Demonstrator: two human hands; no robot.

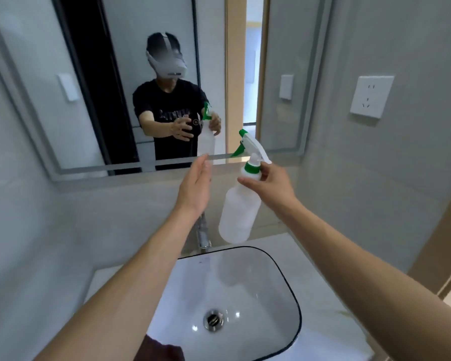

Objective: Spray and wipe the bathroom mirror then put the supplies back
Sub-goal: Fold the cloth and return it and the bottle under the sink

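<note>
Head view: right hand (272,185) grips spray bottle (238,213) at neck, fingers curled round green collar, bottle held above far rim of sink (292,287), in front of mirror (146,82). Long axis tilted, base down-left, nozzle pointing up-left toward glass. Left hand (194,187) just left of bottle, apart from it, fingers straight, holding nothing. Judgement: spray step next; left hand is nearer free hand to steady body. No cloth identifiable.

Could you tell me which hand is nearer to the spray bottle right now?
Right. The right hand grips the spray bottle at its neck; the left hand is open beside it, not touching.
</note>
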